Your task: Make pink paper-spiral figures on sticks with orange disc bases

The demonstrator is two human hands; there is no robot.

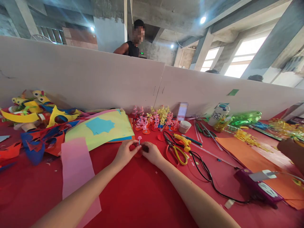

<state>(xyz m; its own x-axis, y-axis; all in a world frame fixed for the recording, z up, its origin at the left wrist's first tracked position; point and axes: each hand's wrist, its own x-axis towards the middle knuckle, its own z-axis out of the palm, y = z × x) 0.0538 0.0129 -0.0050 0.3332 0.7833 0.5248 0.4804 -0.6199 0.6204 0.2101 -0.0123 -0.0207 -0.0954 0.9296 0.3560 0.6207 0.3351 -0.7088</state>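
Note:
Between my hands stands a small paper craft (140,138), a thin pale stem with a pink paper tip; its reddish base is mostly hidden by my fingers. My left hand (125,153) pinches it from the left, thumb and forefinger at the stem. From the right, my right hand (152,153) has its fingers curled in at the lower part of the same craft. Just behind them are several pink spiral paper crafts (144,123) on round bases, with yellow spiral ones (163,114) among them.
Left are a pink sheet (77,171), stacked paper (114,128) and cut-paper crafts (57,117). Right are scissors (174,152), a yellow glue gun (182,142), a paper cup (184,126), a corded purple power strip (260,186) and another person's arm (291,153). A white partition (95,76) stands behind.

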